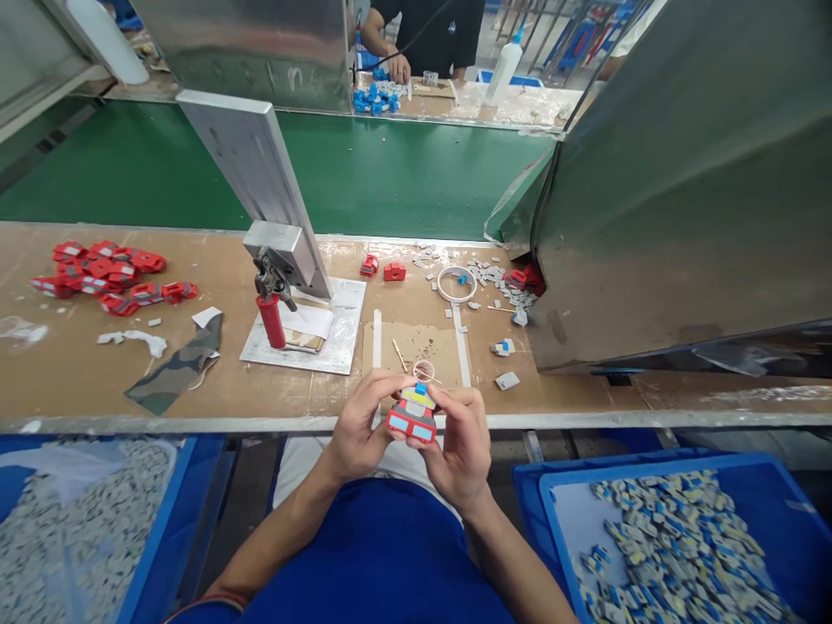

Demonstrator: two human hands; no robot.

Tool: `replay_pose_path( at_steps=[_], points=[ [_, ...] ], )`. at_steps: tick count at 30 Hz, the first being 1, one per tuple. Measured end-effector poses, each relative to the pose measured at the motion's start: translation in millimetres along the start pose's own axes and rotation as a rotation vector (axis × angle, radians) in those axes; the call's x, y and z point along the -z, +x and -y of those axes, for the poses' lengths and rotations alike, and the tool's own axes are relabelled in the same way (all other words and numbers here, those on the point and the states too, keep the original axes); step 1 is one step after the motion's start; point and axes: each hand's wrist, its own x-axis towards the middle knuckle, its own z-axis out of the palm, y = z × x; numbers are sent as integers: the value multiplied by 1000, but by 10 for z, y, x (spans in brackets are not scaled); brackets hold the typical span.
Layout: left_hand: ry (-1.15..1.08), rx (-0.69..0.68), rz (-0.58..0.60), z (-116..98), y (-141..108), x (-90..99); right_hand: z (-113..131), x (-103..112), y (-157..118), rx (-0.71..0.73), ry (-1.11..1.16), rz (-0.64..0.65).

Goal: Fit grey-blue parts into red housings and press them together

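Note:
Between my two hands, over the table's front edge, I hold a small toy part (416,412) that is red and grey with light-blue panels, a yellow band and a blue tip. My left hand (365,420) grips its left side, thumb below and fingers above. On its right side my right hand (463,442) closes in the same way. Just beyond the toy part lie a small round ring (424,371) and a thin stick (399,354). Farther back are two red pieces (394,272) and a white tape roll (457,284).
A metal press (276,243) with a red handle stands left of centre, with red parts (104,270) beyond it. Blue bins (552,503) of small pieces flank me. A metal panel (663,191) rises at right. Across the green belt (403,182) is another person (429,35).

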Motion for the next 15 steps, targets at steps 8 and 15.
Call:
replay_pose_path(
  at_steps=[8, 15],
  points=[
    [-388, 311, -122, 52, -155, -214, 8, -136, 93, -16, 81, -35],
    [-574, 436, -64, 98, -148, -223, 51, -58, 111, 5, 72, -30]
  ],
)
